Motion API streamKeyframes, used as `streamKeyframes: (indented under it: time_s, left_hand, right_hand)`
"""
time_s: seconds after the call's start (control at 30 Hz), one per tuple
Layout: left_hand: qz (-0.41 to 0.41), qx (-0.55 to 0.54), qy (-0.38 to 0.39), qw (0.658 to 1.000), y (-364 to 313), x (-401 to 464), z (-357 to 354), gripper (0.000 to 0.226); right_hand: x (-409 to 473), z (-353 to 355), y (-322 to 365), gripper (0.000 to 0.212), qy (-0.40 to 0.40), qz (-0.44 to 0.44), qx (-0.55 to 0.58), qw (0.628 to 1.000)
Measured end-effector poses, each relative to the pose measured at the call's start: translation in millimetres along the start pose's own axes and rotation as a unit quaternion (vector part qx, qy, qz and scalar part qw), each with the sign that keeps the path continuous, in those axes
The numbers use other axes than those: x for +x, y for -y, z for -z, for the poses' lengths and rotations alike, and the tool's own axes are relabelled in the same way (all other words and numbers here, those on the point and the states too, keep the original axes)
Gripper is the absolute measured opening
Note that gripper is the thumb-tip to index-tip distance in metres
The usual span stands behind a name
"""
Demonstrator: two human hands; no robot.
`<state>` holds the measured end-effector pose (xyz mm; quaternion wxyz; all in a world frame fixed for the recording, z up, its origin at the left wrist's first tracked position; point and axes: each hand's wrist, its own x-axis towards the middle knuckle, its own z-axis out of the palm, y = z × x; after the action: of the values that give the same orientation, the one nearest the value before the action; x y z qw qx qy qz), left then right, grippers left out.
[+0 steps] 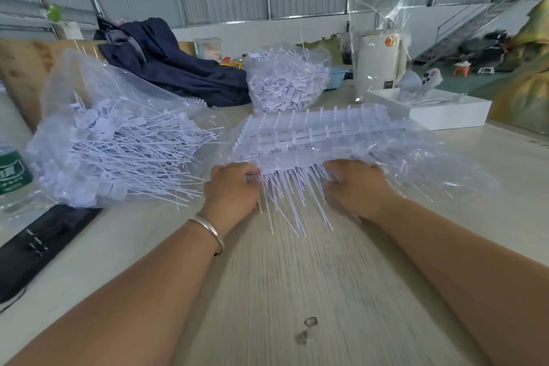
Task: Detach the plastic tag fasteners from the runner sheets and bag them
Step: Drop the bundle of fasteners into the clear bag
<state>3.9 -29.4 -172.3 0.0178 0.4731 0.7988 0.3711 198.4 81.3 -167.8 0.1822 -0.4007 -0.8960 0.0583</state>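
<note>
- At mid-desk, left hand (234, 187) curled round the near-left end of the runner sheets (312, 140); right hand (353, 184) curled on the near-right end, fingertips hidden among the strands.
- Stack lying flat on clear plastic wrap (445, 163), long axis running left to right between both hands, equally near each.
- Tag fasteners (285, 205) hanging off the near edge, pointing toward the body, just beyond the knuckles.
- Toward the left edge, open bag (98, 116) heaped with loose fasteners; second full bag (285, 80) farther back.
- Green bottle label (12, 172) at far left, writing unreadable.
</note>
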Motion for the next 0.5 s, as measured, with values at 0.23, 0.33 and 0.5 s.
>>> streamKeyframes:
  time_s: [0.23, 0.33, 0.5]
  left_hand:
    - [-0.032, 0.015, -0.067, 0.997, -6, -6, -1, 0.021]
    - [-0.017, 0.032, -0.067, 0.997, -10, -8, -2, 0.033]
    - [0.002, 0.068, -0.014, 0.998, -11, -9, -3, 0.051]
  right_hand:
    - [-1, 18, 5, 0.027, -0.156, -0.04, 0.044, 0.986]
    - [-5, 27, 6, 0.02, -0.157, -0.057, 0.107, 0.98]
    - [-9, 29, 6, 0.021, -0.078, -0.081, 0.196, 0.974]
